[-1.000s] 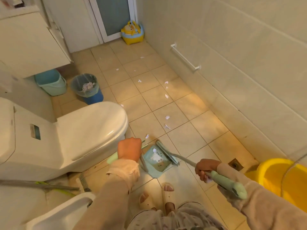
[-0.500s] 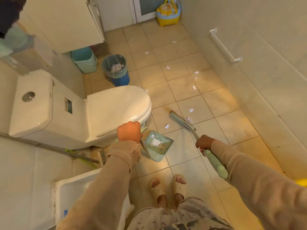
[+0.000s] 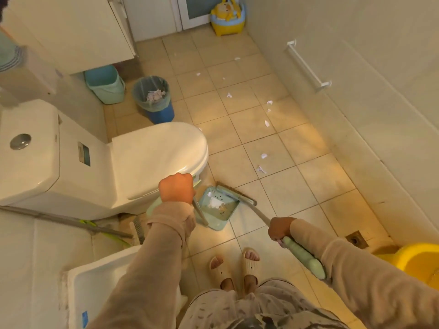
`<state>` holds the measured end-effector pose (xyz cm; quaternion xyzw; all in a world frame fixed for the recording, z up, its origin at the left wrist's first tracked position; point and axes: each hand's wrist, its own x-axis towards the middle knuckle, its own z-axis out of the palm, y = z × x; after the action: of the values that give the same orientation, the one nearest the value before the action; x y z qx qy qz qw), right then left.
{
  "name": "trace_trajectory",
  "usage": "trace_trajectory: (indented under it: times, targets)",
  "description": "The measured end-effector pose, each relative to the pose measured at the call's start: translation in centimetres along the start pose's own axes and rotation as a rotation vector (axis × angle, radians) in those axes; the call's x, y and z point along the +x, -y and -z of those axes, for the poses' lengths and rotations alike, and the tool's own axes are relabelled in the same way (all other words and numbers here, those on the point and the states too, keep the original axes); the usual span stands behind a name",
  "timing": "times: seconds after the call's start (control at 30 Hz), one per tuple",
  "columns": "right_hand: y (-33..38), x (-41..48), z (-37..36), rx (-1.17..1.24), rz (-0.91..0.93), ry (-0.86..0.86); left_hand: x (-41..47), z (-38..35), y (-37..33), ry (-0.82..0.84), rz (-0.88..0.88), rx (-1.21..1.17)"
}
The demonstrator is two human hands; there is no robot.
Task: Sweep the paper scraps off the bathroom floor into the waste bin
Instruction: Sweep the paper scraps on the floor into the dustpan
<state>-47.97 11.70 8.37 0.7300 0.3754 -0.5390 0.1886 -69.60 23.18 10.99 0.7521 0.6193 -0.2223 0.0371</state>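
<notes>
My left hand grips the handle of a pale green dustpan that rests on the floor beside the toilet, with white scraps in its tray. My right hand holds the green-handled broom; its brush head lies at the dustpan's mouth. White paper scraps lie scattered over the beige tiles further ahead, up towards the door. The blue waste bin, lined with a clear bag and holding paper, stands beyond the toilet.
A white toilet with shut lid fills the left. A teal bucket sits under the cabinet. A yellow tub is at right, a floor drain near it. A child's potty stands by the door. My slippered feet are below.
The broom head has been pulled from the open tiles back to the dustpan's mouth. The scrap that lay just before the pan is gone from the floor. The view shifted slightly.
</notes>
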Motion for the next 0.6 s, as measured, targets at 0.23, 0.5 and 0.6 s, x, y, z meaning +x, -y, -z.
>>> trace_trajectory:
  times: [0.23,0.5,0.6]
  targets:
    - [-4.0,-1.4,-1.1,0.375,-0.115,0.156,0.1,0.4,0.2,-0.014,-0.023,-0.006]
    - [-6.7,-1.1,-0.7,0.632,-0.151,0.07,1.3,2.4,-3.0,-0.085,-0.145,0.048]
    - [-7.8,-0.9,0.4,0.628,-0.164,0.016,1.7,3.4,-5.0,-0.123,-0.224,0.106]
